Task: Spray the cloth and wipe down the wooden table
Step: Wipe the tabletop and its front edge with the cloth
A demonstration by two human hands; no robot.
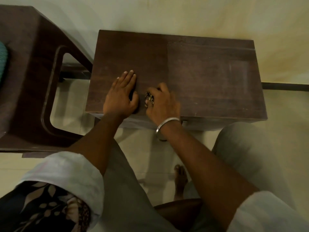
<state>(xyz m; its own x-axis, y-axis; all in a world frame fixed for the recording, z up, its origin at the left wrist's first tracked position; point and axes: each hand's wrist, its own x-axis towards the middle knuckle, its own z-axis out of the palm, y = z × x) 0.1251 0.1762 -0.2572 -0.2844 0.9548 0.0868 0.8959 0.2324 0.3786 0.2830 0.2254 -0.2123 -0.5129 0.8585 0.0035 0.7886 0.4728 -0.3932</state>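
Left hand [121, 96] flat on table [209, 72], right hand [161, 102] clutching cloth [149, 97]

Left hand [121, 96] laid flat, palm down, fingers straight and together; right hand [161, 102] just beside it, fingers curled tight; both forearms bare, stretched forward

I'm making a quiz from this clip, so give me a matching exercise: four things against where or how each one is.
Things:
1. left hand
2. right hand
3. patterned cloth
4. bangle

States:
A. bunched under curled fingers
B. around the right wrist
C. flat, palm down on the wooden table
D. clenched on the cloth

Pairs: 1-C, 2-D, 3-A, 4-B
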